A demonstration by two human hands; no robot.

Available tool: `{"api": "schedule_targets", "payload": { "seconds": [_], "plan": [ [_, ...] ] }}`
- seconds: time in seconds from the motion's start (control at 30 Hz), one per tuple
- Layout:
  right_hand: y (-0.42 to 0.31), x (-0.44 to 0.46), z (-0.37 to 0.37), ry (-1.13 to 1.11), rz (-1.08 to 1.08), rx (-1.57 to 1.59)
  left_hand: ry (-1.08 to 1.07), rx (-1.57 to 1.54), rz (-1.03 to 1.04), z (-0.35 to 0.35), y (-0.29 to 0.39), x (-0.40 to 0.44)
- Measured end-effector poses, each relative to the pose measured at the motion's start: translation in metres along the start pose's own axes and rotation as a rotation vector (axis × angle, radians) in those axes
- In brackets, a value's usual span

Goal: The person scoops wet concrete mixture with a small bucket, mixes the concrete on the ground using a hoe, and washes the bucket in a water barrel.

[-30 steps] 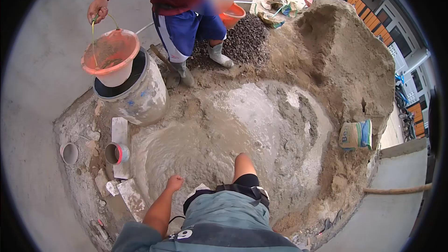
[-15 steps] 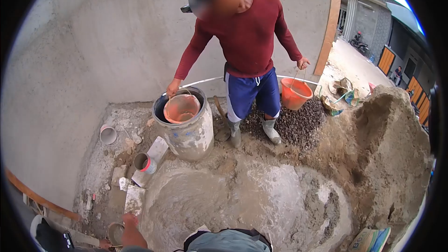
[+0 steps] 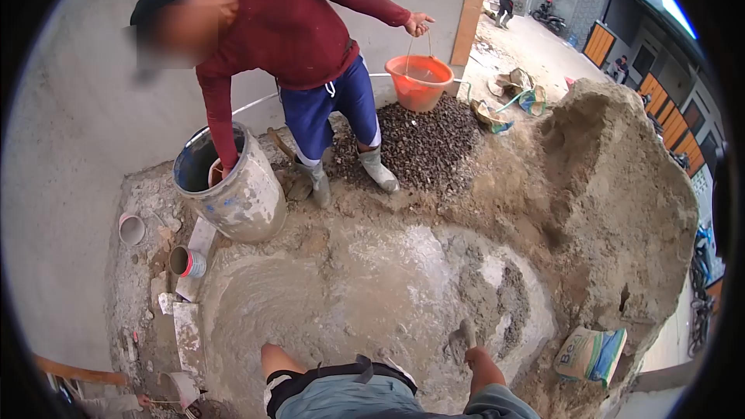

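My right hand [image 3: 475, 355] reaches over the wet grey mortar [image 3: 349, 279] at the lower right, its fingers closed. A grey, mortar-coated piece [image 3: 466, 332] sticks out beyond the fingers; it may be part of a tool, but its kind is unclear. My left hand is out of view. Ahead, a co-worker [image 3: 291, 23] in a red shirt bends with one hand down inside a large drum [image 3: 248, 202]. An orange bucket's rim [image 3: 215, 174] shows by that hand. From the co-worker's other hand hangs an orange bucket [image 3: 415, 93] by its handle.
A gravel pile [image 3: 434, 143] lies behind the mortar, and a tall sand heap [image 3: 621, 178] rises on the right. Near it sits a cement bag [image 3: 586, 353]. Another person's hand [image 3: 143, 401] is at a bucket [image 3: 178, 389], lower left. A small pail [image 3: 180, 261] lies beside blocks [image 3: 188, 334].
The view has swung right. An arm near the lower-left bucket is gone from there, and my right hand has come into view. The co-worker has bent down, lowering one bucket deeper into the drum.
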State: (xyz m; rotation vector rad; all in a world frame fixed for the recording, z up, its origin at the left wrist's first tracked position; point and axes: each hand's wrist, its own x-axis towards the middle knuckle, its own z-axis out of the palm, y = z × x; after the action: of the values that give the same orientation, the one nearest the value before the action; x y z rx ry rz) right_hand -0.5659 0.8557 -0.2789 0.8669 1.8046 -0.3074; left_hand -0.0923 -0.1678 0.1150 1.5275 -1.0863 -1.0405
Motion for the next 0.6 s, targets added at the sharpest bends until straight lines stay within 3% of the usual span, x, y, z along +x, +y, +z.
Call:
{"api": "schedule_targets", "payload": {
  "seconds": [0.1, 0.2, 0.27, 0.4, 0.47, 0.53, 0.57, 0.6],
  "plan": [
    [-0.003, -0.053, -0.001, 0.206, -0.14, 0.189, -0.357, 0.293, -0.255, 0.094, -0.108, -0.057],
    [-0.003, -0.089, 0.014, 0.178, -0.165, 0.179, -0.739, 0.579, -0.388, 0.135, -0.194, -0.128],
    [0.007, -0.088, 0.046, 0.11, -0.147, 0.27, -0.918, 0.707, -0.435, 0.125, -0.235, -0.171],
    [0.038, -0.097, 0.096, -0.088, -0.132, 0.291, -1.035, 0.697, -0.502, 0.088, -0.301, -0.225],
    [0.056, -0.172, 0.11, -0.234, -0.167, 0.328, -1.089, 0.584, -0.488, 0.049, -0.341, -0.232],
    [0.067, -0.219, 0.127, -0.289, -0.219, 0.279, -1.302, 0.911, 0.154, -0.003, -0.428, -0.205],
    [0.078, -0.234, 0.133, -0.29, -0.248, 0.242, -1.294, 1.047, 0.499, -0.026, -0.462, -0.194],
    [0.087, -0.244, 0.142, -0.285, -0.265, 0.205, -1.221, 1.054, 0.451, -0.047, -0.469, -0.195]
  ]
}}
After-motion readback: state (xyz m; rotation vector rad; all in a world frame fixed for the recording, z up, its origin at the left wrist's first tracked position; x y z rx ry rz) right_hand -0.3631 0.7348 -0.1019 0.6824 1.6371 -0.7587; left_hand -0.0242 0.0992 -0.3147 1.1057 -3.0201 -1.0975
